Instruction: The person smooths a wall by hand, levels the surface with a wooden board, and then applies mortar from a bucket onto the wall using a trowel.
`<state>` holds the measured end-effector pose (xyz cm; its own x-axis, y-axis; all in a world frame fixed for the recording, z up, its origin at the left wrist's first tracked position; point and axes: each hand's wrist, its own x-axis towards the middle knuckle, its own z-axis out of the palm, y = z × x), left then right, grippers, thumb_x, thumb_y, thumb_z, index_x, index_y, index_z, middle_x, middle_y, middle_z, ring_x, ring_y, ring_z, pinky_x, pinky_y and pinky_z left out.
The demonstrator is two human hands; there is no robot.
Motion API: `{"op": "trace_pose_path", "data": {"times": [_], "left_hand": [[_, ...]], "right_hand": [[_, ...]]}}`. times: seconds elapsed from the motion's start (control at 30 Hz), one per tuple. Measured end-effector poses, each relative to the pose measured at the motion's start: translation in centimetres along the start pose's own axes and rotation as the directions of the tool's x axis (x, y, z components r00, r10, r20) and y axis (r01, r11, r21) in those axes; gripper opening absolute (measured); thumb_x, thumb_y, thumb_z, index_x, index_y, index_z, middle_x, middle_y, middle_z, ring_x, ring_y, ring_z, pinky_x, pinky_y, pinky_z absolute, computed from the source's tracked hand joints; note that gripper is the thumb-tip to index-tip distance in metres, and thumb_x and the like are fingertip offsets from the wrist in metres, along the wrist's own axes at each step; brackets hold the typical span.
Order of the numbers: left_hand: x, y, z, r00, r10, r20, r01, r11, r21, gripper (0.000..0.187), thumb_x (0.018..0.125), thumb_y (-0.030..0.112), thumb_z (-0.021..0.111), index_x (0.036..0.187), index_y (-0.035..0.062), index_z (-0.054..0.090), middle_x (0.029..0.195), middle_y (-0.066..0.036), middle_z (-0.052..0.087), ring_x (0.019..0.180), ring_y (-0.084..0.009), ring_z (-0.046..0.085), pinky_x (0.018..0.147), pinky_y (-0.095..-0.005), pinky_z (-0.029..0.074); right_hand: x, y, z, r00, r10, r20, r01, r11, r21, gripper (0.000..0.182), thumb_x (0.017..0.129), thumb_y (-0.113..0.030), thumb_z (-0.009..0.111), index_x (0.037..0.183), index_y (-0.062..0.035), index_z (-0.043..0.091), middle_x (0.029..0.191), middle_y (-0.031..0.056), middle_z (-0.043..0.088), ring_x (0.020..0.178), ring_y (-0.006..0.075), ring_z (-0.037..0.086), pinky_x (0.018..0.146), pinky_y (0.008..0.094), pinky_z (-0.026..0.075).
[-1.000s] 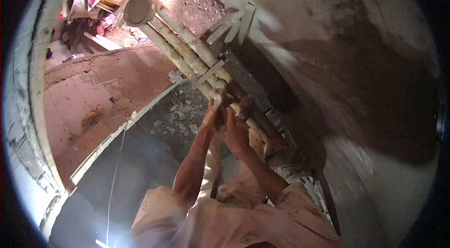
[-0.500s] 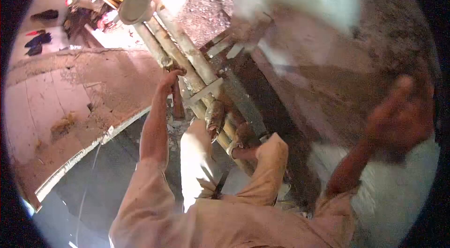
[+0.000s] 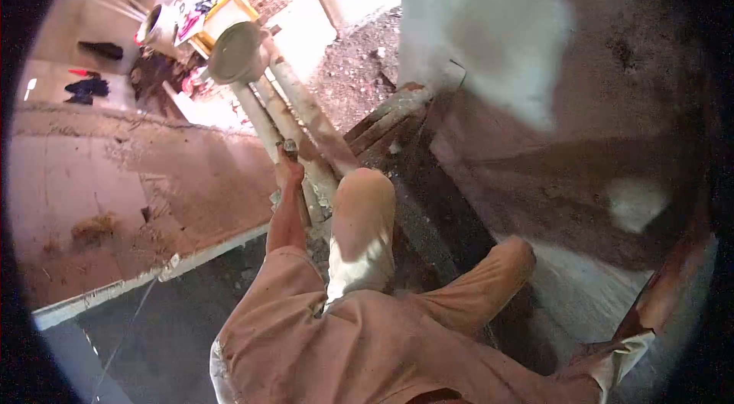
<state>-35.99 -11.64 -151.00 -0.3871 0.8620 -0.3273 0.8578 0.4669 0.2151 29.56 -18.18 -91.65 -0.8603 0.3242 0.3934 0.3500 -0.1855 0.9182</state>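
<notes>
My left hand (image 3: 289, 168) is wrapped round a slim tool whose pale end sticks out above the fist; its kind does not show clearly. That hand is beside the left one of three pale wooden poles (image 3: 302, 125). A round grey pan (image 3: 235, 52) rests at the far end of the poles. At the far right, my right forearm (image 3: 667, 289) reaches up along the wall. The right hand itself is lost in the dark image edge, so its fingers cannot be made out.
A rough wall with a pale smeared patch (image 3: 512, 45) rises on the right. A broken-edged ledge (image 3: 115, 205) runs along the left. My bent knees (image 3: 365, 194) are over the poles. Rubble (image 3: 359, 68), a yellow-framed box (image 3: 225, 14) and a large pot (image 3: 158, 25) are farther off.
My right arm has moved outward to the right edge. My right knee has swung right, and my left knee now covers the near poles. The left hand keeps its grip beside them.
</notes>
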Motion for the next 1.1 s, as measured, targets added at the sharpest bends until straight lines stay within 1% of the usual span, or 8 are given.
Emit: {"op": "trace_pose_path", "data": {"times": [0.27, 0.3, 0.37, 0.53, 0.67, 0.8, 0.97, 1.1], "left_hand": [[-0.5, 0.4, 5.1, 0.999, 0.041, -0.014, -0.041, 0.999, 0.028, 0.070, 0.092, 0.026, 0.059, 0.152, 0.0317, 0.024, 0.118, -0.032, 0.059, 0.099, -0.0461, 0.064, 0.081, -0.0543, 0.052], [1.7, -2.1, 9.5, 0.983, 0.130, -0.133, -0.141, 0.987, -0.078, 0.072, 0.091, 0.024, 0.061, 0.152, 0.0319, 0.024, 0.121, -0.032, 0.056, 0.101, -0.0468, 0.063, 0.084, -0.0552, 0.051], [0.0, -0.1, 9.1, 0.995, 0.058, -0.083, -0.069, 0.988, -0.141, 0.085, 0.087, 0.020, 0.067, 0.155, 0.0336, 0.018, 0.133, -0.031, 0.046, 0.114, -0.0488, 0.054, 0.097, -0.0590, 0.042], [1.1, -1.9, 16.8, 0.998, -0.056, -0.015, 0.045, 0.904, -0.425, 0.103, 0.081, 0.022, 0.075, 0.157, 0.0354, 0.006, 0.147, -0.034, 0.025, 0.131, -0.0548, 0.033, 0.107, -0.0613, 0.030], [-0.4, -1.8, 14.1, 0.991, -0.129, 0.045, 0.136, 0.956, -0.259, 0.101, 0.082, 0.033, 0.075, 0.157, 0.0347, 0.007, 0.146, -0.036, 0.025, 0.132, -0.0568, 0.031, 0.110, -0.0599, 0.027], [-0.5, -4.5, 13.2, 0.975, 0.208, -0.074, -0.219, 0.869, -0.443, 0.072, 0.094, 0.041, 0.062, 0.155, 0.0284, 0.027, 0.143, -0.034, 0.035, 0.134, -0.0530, 0.033, 0.111, -0.0586, 0.027], [-2.5, -3.2, 11.2, 0.985, 0.070, -0.155, -0.124, 0.921, -0.370, 0.063, 0.090, 0.004, 0.051, 0.150, 0.0195, 0.039, 0.120, -0.025, 0.053, 0.108, -0.0422, 0.055, 0.094, -0.0477, 0.045], [-4.0, -2.1, 10.5, 0.951, 0.030, -0.307, -0.125, 0.947, -0.296, 0.056, 0.086, -0.001, 0.051, 0.141, 0.0120, 0.046, 0.114, -0.025, 0.056, 0.099, -0.0449, 0.058, 0.087, -0.0491, 0.047]], "right_hand": [[1.5, -2.6, -2.9, 0.956, 0.158, 0.248, -0.147, 0.987, -0.061, 0.039, 0.101, -0.044, 0.044, 0.105, -0.0157, 0.070, 0.128, 0.0062, 0.061, 0.122, 0.0286, 0.054, 0.108, 0.0631, 0.032], [2.0, -4.2, -4.6, 0.804, 0.330, 0.494, -0.267, 0.944, -0.196, 0.040, 0.102, -0.046, 0.044, 0.107, -0.0163, 0.070, 0.129, 0.0064, 0.061, 0.121, 0.0287, 0.055, 0.107, 0.0629, 0.033], [1.5, -1.0, -1.9, 0.942, 0.112, 0.317, -0.108, 0.994, -0.030, 0.042, 0.102, -0.049, 0.044, 0.108, -0.0150, 0.068, 0.128, 0.0086, 0.061, 0.119, 0.0291, 0.057, 0.103, 0.0614, 0.036], [0.9, 0.2, -1.2, 0.970, 0.032, 0.242, -0.022, 0.999, -0.043, 0.045, 0.102, -0.049, 0.042, 0.105, -0.0116, 0.067, 0.125, 0.0110, 0.063, 0.115, 0.0275, 0.058, 0.097, 0.0518, 0.042], [0.7, 0.6, -0.5, 0.980, -0.001, 0.200, -0.006, 0.999, 0.036, 0.042, 0.103, -0.047, 0.042, 0.107, -0.0130, 0.067, 0.124, 0.0116, 0.063, 0.109, 0.0275, 0.061, 0.090, 0.0480, 0.046], [0.8, 1.3, -0.6, 0.970, -0.072, 0.233, 0.047, 0.993, 0.109, 0.038, 0.103, -0.040, 0.045, 0.113, -0.0076, 0.062, 0.124, 0.0158, 0.062, 0.109, 0.0315, 0.061, 0.091, 0.0513, 0.045], [2.3, -0.3, -2.1, 0.943, -0.022, 0.333, 0.001, 0.998, 0.064, 0.037, 0.102, -0.041, 0.049, 0.115, -0.0077, 0.061, 0.127, 0.0151, 0.061, 0.113, 0.0311, 0.060, 0.093, 0.0495, 0.044], [1.6, 0.5, -1.3, 0.965, -0.049, 0.258, 0.018, 0.992, 0.122, 0.038, 0.102, -0.041, 0.049, 0.114, -0.0077, 0.062, 0.127, 0.0144, 0.061, 0.114, 0.0311, 0.059, 0.093, 0.0499, 0.044]]}}
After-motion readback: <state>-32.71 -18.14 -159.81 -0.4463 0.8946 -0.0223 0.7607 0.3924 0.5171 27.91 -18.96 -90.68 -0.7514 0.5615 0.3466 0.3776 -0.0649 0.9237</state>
